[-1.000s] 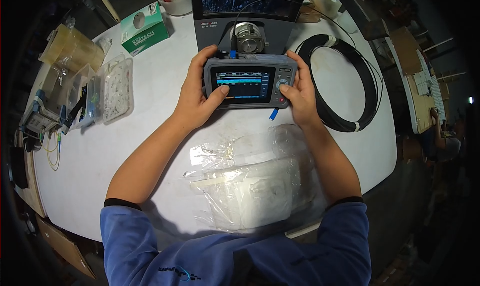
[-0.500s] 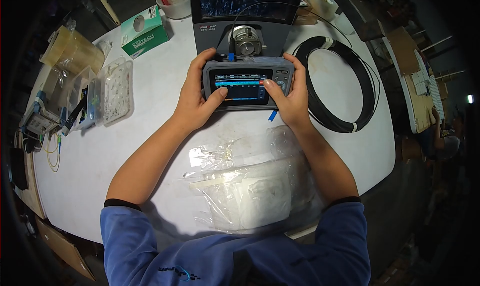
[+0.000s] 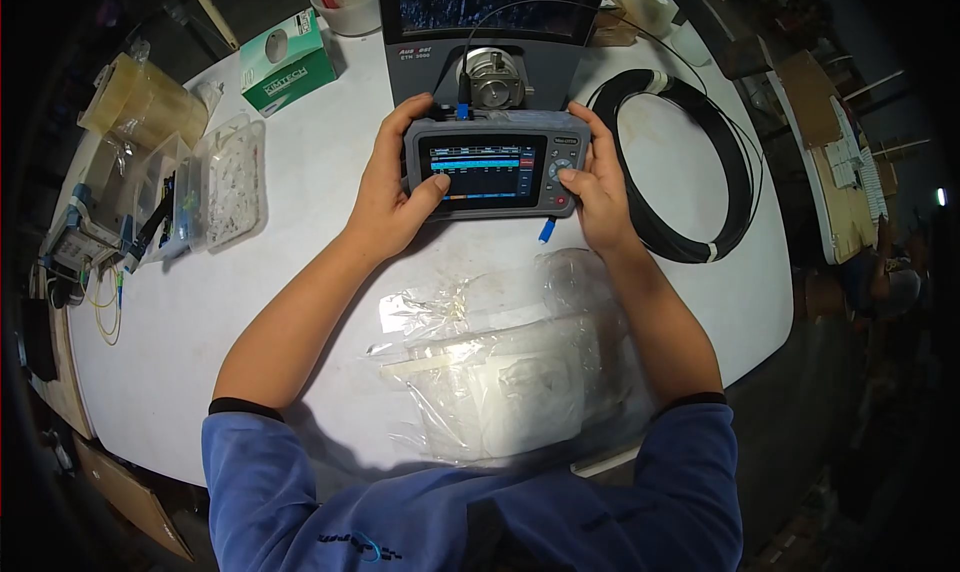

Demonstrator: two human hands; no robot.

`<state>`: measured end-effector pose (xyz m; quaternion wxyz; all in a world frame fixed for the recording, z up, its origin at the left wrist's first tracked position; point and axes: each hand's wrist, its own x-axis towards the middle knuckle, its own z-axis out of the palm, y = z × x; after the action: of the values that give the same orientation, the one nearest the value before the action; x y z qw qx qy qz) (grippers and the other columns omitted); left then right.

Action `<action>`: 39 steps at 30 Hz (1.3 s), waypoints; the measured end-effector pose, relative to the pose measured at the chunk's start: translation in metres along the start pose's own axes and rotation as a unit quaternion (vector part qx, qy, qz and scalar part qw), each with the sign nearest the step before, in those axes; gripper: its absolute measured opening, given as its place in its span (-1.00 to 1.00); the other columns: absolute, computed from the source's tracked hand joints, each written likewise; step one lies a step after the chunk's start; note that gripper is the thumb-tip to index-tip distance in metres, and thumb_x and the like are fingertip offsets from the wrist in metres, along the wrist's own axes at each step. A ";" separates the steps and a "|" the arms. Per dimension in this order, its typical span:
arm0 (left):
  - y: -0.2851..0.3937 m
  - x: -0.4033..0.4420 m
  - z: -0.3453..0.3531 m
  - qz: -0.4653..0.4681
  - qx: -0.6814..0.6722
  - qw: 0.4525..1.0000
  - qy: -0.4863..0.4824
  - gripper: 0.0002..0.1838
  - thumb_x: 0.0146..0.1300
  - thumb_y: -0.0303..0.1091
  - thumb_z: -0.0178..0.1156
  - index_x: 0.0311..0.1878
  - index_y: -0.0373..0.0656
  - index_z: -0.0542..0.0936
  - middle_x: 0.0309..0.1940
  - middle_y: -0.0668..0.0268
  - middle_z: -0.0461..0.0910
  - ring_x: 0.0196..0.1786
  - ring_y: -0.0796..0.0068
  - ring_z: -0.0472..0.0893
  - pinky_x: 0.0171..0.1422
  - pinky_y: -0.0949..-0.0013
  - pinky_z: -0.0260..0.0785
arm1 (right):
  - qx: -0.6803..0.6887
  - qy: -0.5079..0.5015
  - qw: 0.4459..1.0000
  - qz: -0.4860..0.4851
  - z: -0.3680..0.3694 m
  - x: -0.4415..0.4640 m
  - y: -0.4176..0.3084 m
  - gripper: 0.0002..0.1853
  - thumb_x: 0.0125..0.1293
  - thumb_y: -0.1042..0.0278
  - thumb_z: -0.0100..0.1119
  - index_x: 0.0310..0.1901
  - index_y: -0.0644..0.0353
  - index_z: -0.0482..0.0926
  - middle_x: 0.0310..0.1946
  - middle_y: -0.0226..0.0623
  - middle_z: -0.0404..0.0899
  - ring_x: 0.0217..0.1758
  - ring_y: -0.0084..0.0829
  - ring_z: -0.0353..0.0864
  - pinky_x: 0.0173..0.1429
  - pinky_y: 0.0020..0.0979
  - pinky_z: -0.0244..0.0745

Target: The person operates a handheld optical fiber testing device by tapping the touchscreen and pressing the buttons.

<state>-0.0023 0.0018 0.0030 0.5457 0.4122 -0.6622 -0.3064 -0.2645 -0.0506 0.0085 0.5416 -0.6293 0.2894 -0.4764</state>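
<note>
While my left hand [image 3: 392,197] and right hand [image 3: 603,197] curl half-closed around opposite ends of the handheld tester [image 3: 497,160], toward the desk's [image 3: 310,182] far edge, its blue plug [image 3: 462,112] looks seated and its screen [image 3: 485,184] shows rows; whether they're complete, I can't tell.

The white tabletop [image 3: 310,172] fills the middle of the frame. On it, a green-and-white Kimtech box [image 3: 290,67] stands at upper left, with a shallow clear tray [image 3: 235,182] below. The grey machine [image 3: 425,77] stands at top centre, a coil of black cable [image 3: 738,172] lies at right, and crinkled clear plastic bags [image 3: 525,397] lie at lower centre.
</note>
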 end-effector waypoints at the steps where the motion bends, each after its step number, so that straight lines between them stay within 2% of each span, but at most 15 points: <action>1: -0.002 0.000 0.000 0.006 0.004 1.000 0.000 -0.17 0.17 -0.42 0.20 0.54 -0.22 0.17 0.45 0.02 0.27 0.48 0.13 0.33 0.59 0.15 0.13 | 0.000 0.001 1.000 0.000 0.000 -0.001 -0.001 -0.21 0.26 0.54 0.01 0.56 0.31 0.06 0.23 -0.03 0.46 0.32 -0.34 0.48 0.47 -0.31 0.29; 6: -0.001 -0.001 -0.002 -0.013 0.006 1.000 -0.004 -0.17 0.16 -0.42 0.20 0.54 -0.23 0.17 0.44 0.02 0.27 0.48 0.14 0.34 0.59 0.15 0.13 | 0.009 -0.004 1.000 0.004 -0.001 0.000 0.001 -0.21 0.28 0.54 0.01 0.57 0.29 0.05 0.24 -0.03 0.46 0.33 -0.35 0.47 0.48 -0.30 0.29; 10: -0.004 -0.001 0.000 0.010 -0.003 1.000 0.000 -0.19 0.20 -0.40 0.21 0.54 -0.23 0.17 0.44 0.02 0.27 0.48 0.15 0.34 0.59 0.16 0.14 | 0.008 -0.001 1.000 0.009 -0.001 -0.002 -0.001 -0.21 0.29 0.51 0.02 0.57 0.30 0.05 0.24 -0.03 0.45 0.33 -0.34 0.47 0.48 -0.31 0.29; 15: -0.003 -0.001 0.000 0.006 -0.001 1.000 0.005 -0.20 0.26 -0.34 0.24 0.54 -0.23 0.17 0.42 0.01 0.29 0.46 0.15 0.35 0.57 0.16 0.16 | -0.026 0.016 1.000 0.000 0.004 0.000 0.001 -0.27 0.46 0.43 0.16 0.57 0.27 0.07 0.26 -0.06 0.45 0.35 -0.38 0.45 0.49 -0.34 0.28; 18: -0.004 0.000 0.001 0.016 0.002 1.000 0.004 -0.21 0.27 -0.32 0.24 0.54 -0.24 0.17 0.41 0.01 0.30 0.46 0.16 0.36 0.56 0.16 0.17 | -0.022 0.010 0.999 0.026 0.001 -0.001 -0.003 -0.27 0.49 0.39 0.21 0.57 0.24 0.08 0.26 -0.10 0.46 0.36 -0.39 0.45 0.49 -0.36 0.27; 25: -0.003 -0.001 0.000 0.012 0.013 1.000 0.005 -0.23 0.30 -0.31 0.24 0.54 -0.23 0.17 0.41 0.01 0.31 0.44 0.14 0.37 0.55 0.15 0.19 | -0.007 0.010 1.000 0.025 0.000 0.000 -0.002 -0.26 0.47 0.40 0.24 0.57 0.24 0.09 0.26 -0.12 0.47 0.36 -0.40 0.45 0.50 -0.37 0.27; 30: -0.004 -0.002 0.000 0.016 0.020 1.000 0.007 -0.23 0.32 -0.29 0.24 0.54 -0.22 0.17 0.42 0.01 0.30 0.44 0.14 0.38 0.55 0.14 0.20 | 0.045 0.003 0.998 0.038 -0.006 0.002 0.001 -0.14 0.40 0.29 0.40 0.59 0.23 0.10 0.29 -0.14 0.46 0.37 -0.39 0.45 0.51 -0.37 0.27; 39: -0.004 -0.001 0.000 0.004 0.003 1.000 -0.001 -0.23 0.31 -0.30 0.25 0.53 -0.22 0.18 0.42 0.01 0.30 0.45 0.14 0.37 0.54 0.15 0.20 | 0.059 0.000 0.997 0.057 -0.008 0.002 0.001 -0.12 0.37 0.25 0.43 0.59 0.23 0.12 0.31 -0.15 0.46 0.38 -0.39 0.45 0.52 -0.38 0.24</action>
<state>-0.0010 0.0004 -0.0007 0.5450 0.4114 -0.6650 -0.3023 -0.2710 -0.0561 0.0080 0.6039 -0.5787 0.2960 -0.4612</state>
